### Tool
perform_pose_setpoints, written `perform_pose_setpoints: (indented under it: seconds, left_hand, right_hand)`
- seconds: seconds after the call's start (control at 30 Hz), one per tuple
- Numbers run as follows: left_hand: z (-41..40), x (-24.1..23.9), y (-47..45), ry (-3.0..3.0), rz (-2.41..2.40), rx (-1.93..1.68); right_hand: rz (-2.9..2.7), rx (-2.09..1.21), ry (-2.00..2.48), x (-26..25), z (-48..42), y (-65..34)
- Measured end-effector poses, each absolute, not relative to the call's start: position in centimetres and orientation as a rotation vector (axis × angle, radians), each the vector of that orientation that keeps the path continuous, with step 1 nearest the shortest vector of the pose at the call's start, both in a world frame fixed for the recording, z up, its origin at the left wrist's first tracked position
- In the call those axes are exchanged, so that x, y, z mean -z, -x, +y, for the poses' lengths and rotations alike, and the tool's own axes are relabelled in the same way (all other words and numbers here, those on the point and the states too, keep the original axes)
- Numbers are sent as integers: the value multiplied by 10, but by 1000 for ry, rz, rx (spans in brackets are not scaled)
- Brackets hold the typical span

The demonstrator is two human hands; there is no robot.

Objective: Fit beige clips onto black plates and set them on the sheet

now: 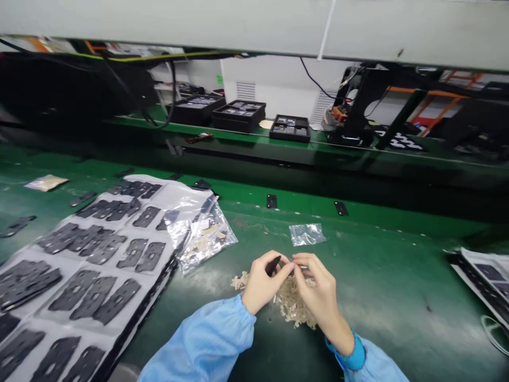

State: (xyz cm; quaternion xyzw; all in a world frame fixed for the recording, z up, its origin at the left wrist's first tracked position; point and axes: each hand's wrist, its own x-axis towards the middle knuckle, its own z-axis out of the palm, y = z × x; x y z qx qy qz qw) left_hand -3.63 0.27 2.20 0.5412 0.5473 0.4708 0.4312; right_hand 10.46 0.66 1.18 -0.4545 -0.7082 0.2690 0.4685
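My left hand is closed around a small black piece with a pointed end; its exact kind does not show. The fingertips of my right hand are pinched together and meet those of the left. Whatever lies between the right fingers is hidden or too small to name. Beneath both hands, a loose pile of small beige cut-out pieces is spread on the green bench top. Beyond the hands lies a small clear plastic bag.
On the left, a white sheet carries rows of flat black parts. A clear bag with beige pieces overlaps its edge. Black trays stand at the back under an overhead panel. Another sheet lies at right.
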Motion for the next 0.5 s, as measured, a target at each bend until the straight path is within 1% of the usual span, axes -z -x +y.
perform_pose_setpoints:
  seconds: [0.13, 0.27, 0.37, 0.5]
  left_hand:
    - [13, -27, 22, -1407, 1292, -1123]
    - [19, -19, 20, -1342, 1247, -1042]
    - [18, -11, 21, -1277, 1280, -990]
    - [12, -7, 23, -1369, 1314, -917]
  right_hand:
    - [-1790, -582, 1076, -7, 4, -120]
    - [-1759, -620, 1049, -8, 4, -127]
    - [-1697, -810, 1070, -11, 5, -129]
    - [-1440, -1230, 1075, -8, 9, -130]
